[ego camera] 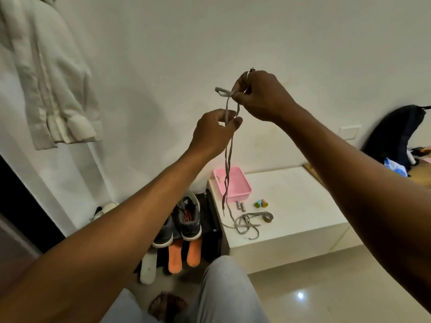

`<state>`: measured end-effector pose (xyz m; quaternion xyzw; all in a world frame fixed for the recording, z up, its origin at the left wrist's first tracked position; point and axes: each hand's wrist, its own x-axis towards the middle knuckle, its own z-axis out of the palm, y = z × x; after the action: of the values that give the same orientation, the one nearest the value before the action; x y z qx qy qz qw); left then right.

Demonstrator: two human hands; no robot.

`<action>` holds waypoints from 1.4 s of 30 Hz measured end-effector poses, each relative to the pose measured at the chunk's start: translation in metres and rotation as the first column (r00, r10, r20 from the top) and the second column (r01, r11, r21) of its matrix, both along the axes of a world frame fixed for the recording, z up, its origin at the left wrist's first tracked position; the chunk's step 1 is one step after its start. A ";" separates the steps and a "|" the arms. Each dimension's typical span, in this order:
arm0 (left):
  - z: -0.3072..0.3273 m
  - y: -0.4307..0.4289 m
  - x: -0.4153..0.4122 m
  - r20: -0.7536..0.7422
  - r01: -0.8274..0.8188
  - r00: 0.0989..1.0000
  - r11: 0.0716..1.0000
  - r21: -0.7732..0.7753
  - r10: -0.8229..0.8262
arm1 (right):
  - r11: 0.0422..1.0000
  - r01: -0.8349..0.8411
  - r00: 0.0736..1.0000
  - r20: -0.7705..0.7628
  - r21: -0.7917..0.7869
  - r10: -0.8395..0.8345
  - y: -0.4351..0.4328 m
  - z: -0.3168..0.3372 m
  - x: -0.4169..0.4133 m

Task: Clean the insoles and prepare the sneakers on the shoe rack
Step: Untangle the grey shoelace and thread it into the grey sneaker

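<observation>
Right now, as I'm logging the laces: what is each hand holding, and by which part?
One grey shoelace: the right hand pinches its folded top, the left hand grips both strands just below.

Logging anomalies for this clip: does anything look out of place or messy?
Mildly: a grey lace lies in a loose tangle on the white bench, and two orange insoles lie outside the sneakers. Nothing looks spilled or damaged.

Both arms extend forward, raised. Right hand [261,96] pinches the shoelace [218,90] high; left hand [214,131] pinches it just below.
</observation>
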<state>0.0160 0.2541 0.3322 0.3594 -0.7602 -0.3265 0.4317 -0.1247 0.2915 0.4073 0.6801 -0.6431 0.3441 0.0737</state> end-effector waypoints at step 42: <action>0.073 0.017 0.166 -0.157 -0.110 0.981 0.993 0.044 0.116 | 0.944 -0.283 0.959 0.034 0.168 0.281 -0.001 0.063 0.136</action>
<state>0.1818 0.2716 0.4054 0.3823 -0.6956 -0.3426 0.5026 0.0115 0.2907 0.4703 0.7674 -0.5666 0.2977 -0.0379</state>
